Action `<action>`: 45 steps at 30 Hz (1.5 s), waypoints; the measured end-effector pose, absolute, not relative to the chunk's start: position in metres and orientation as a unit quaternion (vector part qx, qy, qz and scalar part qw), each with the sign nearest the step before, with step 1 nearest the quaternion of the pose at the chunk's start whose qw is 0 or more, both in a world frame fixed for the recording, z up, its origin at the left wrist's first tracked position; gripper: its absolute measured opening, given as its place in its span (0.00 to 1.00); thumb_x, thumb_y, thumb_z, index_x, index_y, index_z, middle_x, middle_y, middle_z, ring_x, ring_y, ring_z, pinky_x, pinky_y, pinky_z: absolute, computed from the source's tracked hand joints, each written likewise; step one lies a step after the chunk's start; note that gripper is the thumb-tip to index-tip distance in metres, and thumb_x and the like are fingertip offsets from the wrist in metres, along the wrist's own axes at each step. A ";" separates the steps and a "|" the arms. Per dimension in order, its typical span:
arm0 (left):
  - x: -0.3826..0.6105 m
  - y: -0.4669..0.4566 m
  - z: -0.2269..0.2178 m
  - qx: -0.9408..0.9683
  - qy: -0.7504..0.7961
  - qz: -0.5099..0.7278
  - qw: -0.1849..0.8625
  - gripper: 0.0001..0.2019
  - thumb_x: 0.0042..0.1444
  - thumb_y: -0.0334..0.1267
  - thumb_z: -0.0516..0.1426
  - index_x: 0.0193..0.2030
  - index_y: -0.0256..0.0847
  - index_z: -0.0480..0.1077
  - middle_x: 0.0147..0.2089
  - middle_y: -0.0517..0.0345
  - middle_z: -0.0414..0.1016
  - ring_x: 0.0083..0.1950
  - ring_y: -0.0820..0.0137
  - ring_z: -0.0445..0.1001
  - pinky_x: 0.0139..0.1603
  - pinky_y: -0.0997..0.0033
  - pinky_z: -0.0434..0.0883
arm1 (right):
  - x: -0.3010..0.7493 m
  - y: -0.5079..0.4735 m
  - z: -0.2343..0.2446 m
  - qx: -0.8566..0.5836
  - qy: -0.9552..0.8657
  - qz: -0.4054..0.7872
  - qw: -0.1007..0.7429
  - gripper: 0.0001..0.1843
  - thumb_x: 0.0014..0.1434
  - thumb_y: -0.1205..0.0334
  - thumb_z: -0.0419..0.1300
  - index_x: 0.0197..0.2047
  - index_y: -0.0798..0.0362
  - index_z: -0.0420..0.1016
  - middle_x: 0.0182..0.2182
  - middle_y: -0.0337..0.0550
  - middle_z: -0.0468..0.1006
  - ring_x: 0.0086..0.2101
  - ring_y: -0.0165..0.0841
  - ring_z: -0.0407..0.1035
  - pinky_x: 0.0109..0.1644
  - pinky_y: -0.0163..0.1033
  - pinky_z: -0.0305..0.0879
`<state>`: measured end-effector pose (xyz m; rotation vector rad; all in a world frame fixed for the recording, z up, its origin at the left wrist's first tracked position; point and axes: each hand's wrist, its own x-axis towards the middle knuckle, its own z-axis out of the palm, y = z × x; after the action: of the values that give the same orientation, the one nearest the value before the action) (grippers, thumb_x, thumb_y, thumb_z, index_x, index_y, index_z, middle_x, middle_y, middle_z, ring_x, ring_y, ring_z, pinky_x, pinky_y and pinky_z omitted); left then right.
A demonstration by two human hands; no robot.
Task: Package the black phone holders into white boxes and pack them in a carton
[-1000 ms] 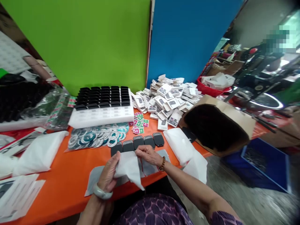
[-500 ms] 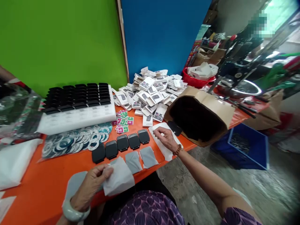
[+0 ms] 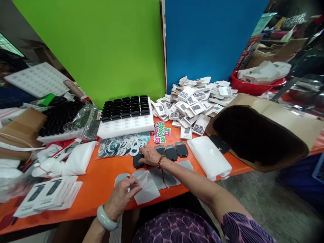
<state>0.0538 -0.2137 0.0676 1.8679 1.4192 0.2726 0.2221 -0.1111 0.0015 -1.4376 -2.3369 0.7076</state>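
My left hand (image 3: 123, 195) is closed in a pinch on a thin translucent white bag (image 3: 149, 191), held low near the table's front edge. My right hand (image 3: 151, 156) reaches across to a row of flat black devices with rounded corners (image 3: 171, 153). Its fingertips point down beside the leftmost black device (image 3: 137, 161), and the hand partly covers the row. Whether the fingers grip one of them cannot be seen. Grey pouch-like pieces (image 3: 157, 178) lie in front of the row, partly under my right forearm. Behind my right hand is a clear bag of ring-shaped stickers (image 3: 121, 145).
A white foam tray (image 3: 126, 126) bears rows of black devices. Small printed cards (image 3: 160, 132) lie beside a heap of white boxes (image 3: 189, 101). A stack of white sheets (image 3: 209, 157) and an open carton (image 3: 291, 111) are at right; printed white packages (image 3: 48, 197) are at left.
My right hand has moved left from the white sheets to the black devices. My left hand still holds the white bag. The view has turned left.
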 end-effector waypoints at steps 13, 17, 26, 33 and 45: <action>0.022 -0.216 0.054 0.732 0.539 0.129 0.397 0.10 0.53 0.43 0.55 0.27 0.41 0.70 0.30 0.56 0.73 0.33 0.67 0.71 0.37 0.69 0.65 | 0.172 -0.068 -0.012 -0.545 -0.811 0.182 0.113 0.11 0.60 0.64 0.57 0.46 0.56 0.70 0.43 0.51 0.75 0.42 0.39 0.69 0.44 0.40 0.63; 0.017 -0.216 0.053 0.721 0.541 0.143 0.409 0.10 0.53 0.43 0.54 0.27 0.41 0.70 0.30 0.56 0.74 0.34 0.65 0.71 0.38 0.68 0.65 | 0.165 -0.050 -0.015 -0.575 -0.792 0.168 0.116 0.11 0.64 0.67 0.50 0.49 0.57 0.68 0.45 0.53 0.74 0.41 0.39 0.70 0.43 0.39 0.62; 0.011 -0.215 0.051 0.715 0.541 0.160 0.414 0.11 0.54 0.44 0.54 0.27 0.41 0.70 0.29 0.56 0.72 0.33 0.66 0.70 0.37 0.68 0.65 | 0.171 -0.030 -0.001 -0.564 -0.798 0.181 0.106 0.11 0.65 0.65 0.49 0.46 0.58 0.70 0.40 0.53 0.77 0.41 0.39 0.70 0.39 0.37 0.60; 0.013 -0.214 0.049 0.719 0.533 0.160 0.416 0.09 0.53 0.43 0.54 0.28 0.41 0.70 0.31 0.55 0.73 0.36 0.66 0.71 0.40 0.69 0.65 | 0.194 -0.062 0.004 -0.475 -0.851 0.217 0.050 0.11 0.54 0.60 0.66 0.39 0.55 0.74 0.37 0.46 0.77 0.38 0.35 0.70 0.39 0.34 0.60; 0.013 -0.215 0.049 0.736 0.525 0.161 0.396 0.09 0.54 0.42 0.54 0.28 0.41 0.70 0.29 0.57 0.73 0.34 0.67 0.70 0.38 0.70 0.65 | 0.184 -0.061 0.000 -0.474 -0.841 0.259 -0.033 0.32 0.41 0.53 0.73 0.47 0.55 0.68 0.45 0.52 0.73 0.45 0.45 0.68 0.43 0.40 0.62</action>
<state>0.0125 -0.2151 0.0487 1.8667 1.3300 0.4073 0.1844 -0.0606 -0.0004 -1.5203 -2.6985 0.8300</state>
